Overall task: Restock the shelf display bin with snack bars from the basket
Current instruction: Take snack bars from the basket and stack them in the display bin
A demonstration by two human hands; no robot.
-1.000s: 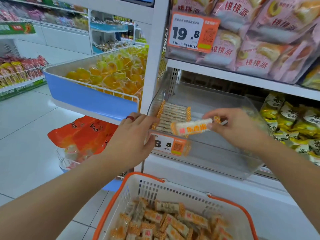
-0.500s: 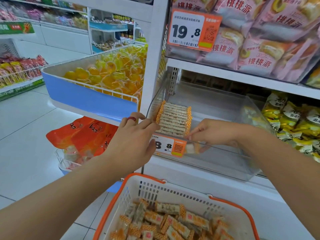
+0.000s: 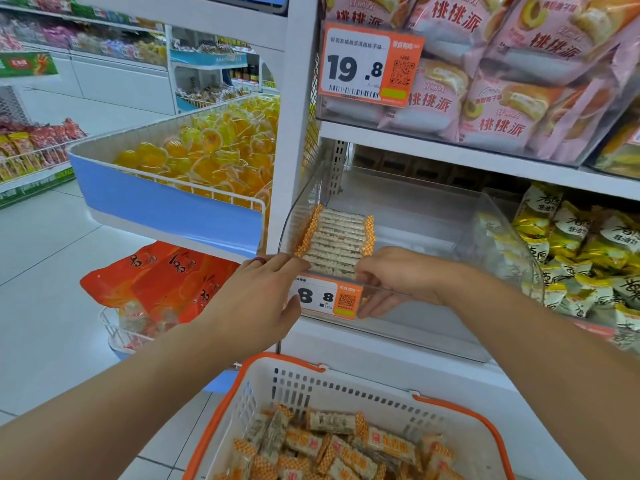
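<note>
White shop shelving is filling the background, with pale floor tiles running off to the left. Both hands are working at the front lip of the clear display bin point(image 3: 415, 216). The left hand point(image 3: 256, 299) is resting against the bin's front left corner, fingers extended and holding nothing. The right hand point(image 3: 398, 282) is curling over the front wall, fingertips reaching behind the price tag point(image 3: 327, 297); whether it is pinching a bar cannot be told. Between the hands, a neat row of snack bars point(image 3: 337, 240) is standing on edge along the bin's left side: pale, grainy bars in clear wrappers with orange checked ends. More such bars are lying loose in the white, orange-rimmed basket point(image 3: 346, 386) below. The tag is reading "8.8". Above, a second tag point(image 3: 367, 65) is reading "19.8" in front of pink packets point(image 3: 502, 81). Yellow-and-white packets point(image 3: 581, 251) are sitting at the right, and a blue bin of yellow jelly cups point(image 3: 207, 157) at the left.
</note>
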